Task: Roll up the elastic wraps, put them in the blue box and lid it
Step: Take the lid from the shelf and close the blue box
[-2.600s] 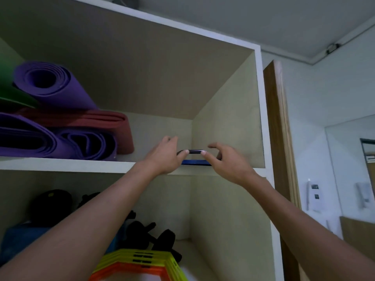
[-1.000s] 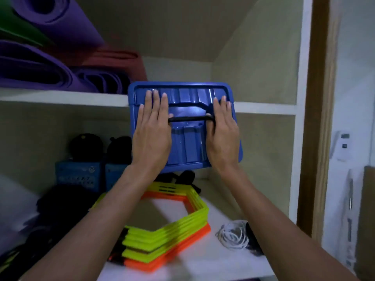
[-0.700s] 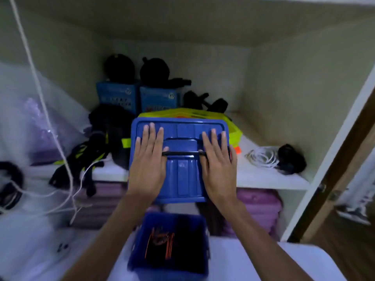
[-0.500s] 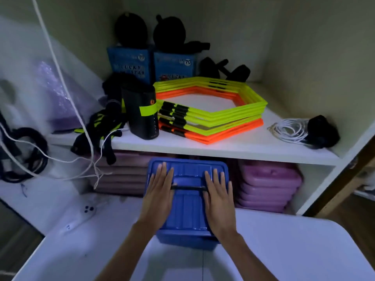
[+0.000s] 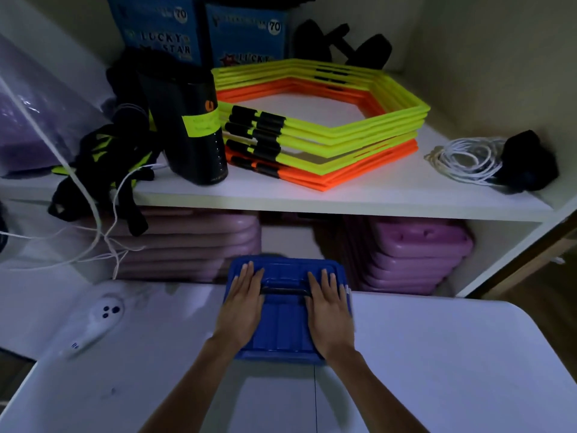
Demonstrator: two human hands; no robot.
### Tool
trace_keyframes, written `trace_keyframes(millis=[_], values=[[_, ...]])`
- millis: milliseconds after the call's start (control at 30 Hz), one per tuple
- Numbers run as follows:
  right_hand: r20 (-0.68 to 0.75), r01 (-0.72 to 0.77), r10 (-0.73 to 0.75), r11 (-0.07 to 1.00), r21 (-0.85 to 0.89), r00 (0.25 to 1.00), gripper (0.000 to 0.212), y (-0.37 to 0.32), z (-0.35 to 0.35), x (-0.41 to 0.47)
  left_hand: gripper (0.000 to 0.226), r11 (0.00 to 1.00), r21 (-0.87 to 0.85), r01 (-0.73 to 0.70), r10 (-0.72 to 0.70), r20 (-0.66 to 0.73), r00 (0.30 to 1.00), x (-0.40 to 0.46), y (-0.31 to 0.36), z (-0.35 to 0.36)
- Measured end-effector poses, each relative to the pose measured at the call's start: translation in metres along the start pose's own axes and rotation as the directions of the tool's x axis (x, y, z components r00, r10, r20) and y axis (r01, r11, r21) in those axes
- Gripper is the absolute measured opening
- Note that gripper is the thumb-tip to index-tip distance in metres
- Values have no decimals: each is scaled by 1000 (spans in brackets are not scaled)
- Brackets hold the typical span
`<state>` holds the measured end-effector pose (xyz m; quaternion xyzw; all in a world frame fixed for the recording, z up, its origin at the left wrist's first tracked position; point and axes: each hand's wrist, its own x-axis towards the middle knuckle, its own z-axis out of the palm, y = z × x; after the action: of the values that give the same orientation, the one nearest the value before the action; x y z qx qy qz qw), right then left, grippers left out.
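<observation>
The blue lid [image 5: 285, 320] sits on the box on the white bench [image 5: 437, 370]. Both hands lie flat on the lid with straight fingers, gripping nothing. The left hand [image 5: 240, 310] is left of the black handle [image 5: 285, 290], the right hand [image 5: 329, 314] right of it.

On the shelf [image 5: 359, 201] ahead of you: stacked yellow and orange hexagon rings [image 5: 324, 126], a black cylinder [image 5: 193, 135] touching them, coiled white cord [image 5: 462, 159]. Pink cases [image 5: 415, 254] below. White remote [image 5: 93, 323] on your worktop [image 5: 452, 370].
</observation>
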<state>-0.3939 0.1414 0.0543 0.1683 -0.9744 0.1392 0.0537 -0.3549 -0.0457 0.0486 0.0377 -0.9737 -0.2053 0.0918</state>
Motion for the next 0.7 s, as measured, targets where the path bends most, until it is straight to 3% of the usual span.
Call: trace_keyframes(millis=[100, 267, 467, 567, 700], values=[[36, -3, 2, 999, 34, 999, 65, -1, 0, 8, 54, 1000, -17, 13, -13, 3, 1000, 11, -5, -1], [-3, 15, -15, 999, 49, 1000, 62, 8, 4, 6, 85, 998, -69, 11, -7, 46, 999, 8, 8, -9], [-5, -12, 12, 999, 39, 1000, 55, 20, 4, -4, 77, 996, -38, 78, -75, 75, 994, 0, 25, 0], [22, 5, -6, 998, 61, 1000, 68, 18, 4, -1, 77, 989, -41, 144, -144, 15, 990, -4, 28, 6], [86, 109, -105, 993, -54, 991, 71, 16, 10, 0, 59, 962, 170, 214, -213, -20, 977, -4, 28, 13]])
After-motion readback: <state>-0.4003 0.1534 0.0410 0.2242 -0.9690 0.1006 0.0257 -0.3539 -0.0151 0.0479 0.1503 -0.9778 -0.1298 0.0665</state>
